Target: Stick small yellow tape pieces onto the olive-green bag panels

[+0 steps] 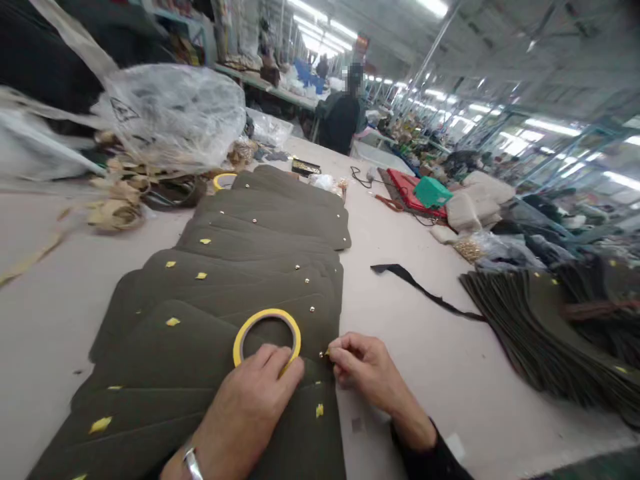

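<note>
Dark olive fabric pieces [210, 353] lie overlapped in a long row across the table. My left hand [255, 393] is closed around the near edge of a roll of yellow tape [239, 333], held just over the pieces. My right hand [367, 367] is at their right edge, thumb and finger pinched on a small bit of yellow tape [327, 353], beside a small shiny metal stud [321, 355]. Yellow tape bits, such as one piece [173, 321], stick to several panels. More studs [312, 309] run up the right side.
A second tape roll [223, 181] lies at the far end. To the right are a black strip [425, 290] and stacked dark pieces [530, 333]. Further off sit a green box [433, 192] and a red item [403, 190]. Clear plastic bags [175, 113] bulge at left. A person [343, 117] is beyond.
</note>
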`<state>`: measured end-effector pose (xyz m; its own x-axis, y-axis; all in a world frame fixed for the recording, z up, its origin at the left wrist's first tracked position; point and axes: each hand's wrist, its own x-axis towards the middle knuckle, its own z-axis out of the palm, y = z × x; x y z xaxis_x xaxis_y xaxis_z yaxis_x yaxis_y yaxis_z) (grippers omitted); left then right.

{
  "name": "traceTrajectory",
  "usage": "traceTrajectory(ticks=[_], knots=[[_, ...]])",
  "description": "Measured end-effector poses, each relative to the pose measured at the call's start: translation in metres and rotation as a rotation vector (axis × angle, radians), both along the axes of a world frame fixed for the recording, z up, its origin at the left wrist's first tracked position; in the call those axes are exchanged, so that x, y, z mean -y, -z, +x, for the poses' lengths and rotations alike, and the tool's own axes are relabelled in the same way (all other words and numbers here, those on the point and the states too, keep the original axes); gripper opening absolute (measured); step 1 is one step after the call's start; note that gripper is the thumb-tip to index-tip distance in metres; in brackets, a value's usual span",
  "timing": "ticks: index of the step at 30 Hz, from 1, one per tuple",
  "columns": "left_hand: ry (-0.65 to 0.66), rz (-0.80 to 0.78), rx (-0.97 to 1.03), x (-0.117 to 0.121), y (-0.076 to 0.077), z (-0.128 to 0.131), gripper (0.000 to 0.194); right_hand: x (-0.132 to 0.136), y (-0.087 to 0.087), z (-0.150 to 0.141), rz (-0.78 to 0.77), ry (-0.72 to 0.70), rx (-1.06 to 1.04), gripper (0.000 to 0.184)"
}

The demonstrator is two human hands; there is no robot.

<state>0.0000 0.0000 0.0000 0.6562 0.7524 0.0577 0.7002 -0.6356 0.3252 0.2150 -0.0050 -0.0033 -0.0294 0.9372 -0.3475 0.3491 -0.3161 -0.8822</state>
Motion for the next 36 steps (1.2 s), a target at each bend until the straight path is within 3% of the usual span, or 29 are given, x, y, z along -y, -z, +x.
traceTrajectory(ticks=[8,14,17,20,21,24,27,31,36], knots=[[0.018,0.013,0.010,0.001,0.006,0.001,0.017,0.000,-0.005,-0.010,0.285,-0.189,0.381,0.014],[0.008,0.019,0.047,0.000,0.011,0.000,0.017,-0.004,-0.003,-0.017,0.369,-0.293,0.542,0.012],[-0.017,0.069,0.112,-0.001,0.013,-0.002,0.018,-0.004,0.001,-0.016,0.367,-0.285,0.545,0.009],[-0.037,0.151,0.184,-0.001,0.016,-0.004,0.020,-0.004,0.001,-0.007,0.383,-0.209,0.515,0.028],[-0.041,0.162,0.192,-0.001,0.016,-0.005,0.021,-0.003,0.000,-0.003,0.437,-0.204,0.519,0.027],[-0.053,0.145,0.161,-0.002,0.014,-0.004,0.020,-0.003,-0.004,0.006,0.698,-0.354,0.600,0.011],[-0.084,0.107,0.090,-0.004,0.009,-0.001,0.016,-0.002,-0.006,0.004,0.852,-0.603,0.756,0.018],[-0.096,0.145,0.074,-0.008,0.006,0.001,0.018,-0.004,-0.007,-0.011,0.787,-0.725,0.935,0.020],[-0.069,0.155,0.135,-0.007,0.008,0.001,0.021,-0.011,-0.012,-0.025,0.536,-0.628,0.999,0.019]])
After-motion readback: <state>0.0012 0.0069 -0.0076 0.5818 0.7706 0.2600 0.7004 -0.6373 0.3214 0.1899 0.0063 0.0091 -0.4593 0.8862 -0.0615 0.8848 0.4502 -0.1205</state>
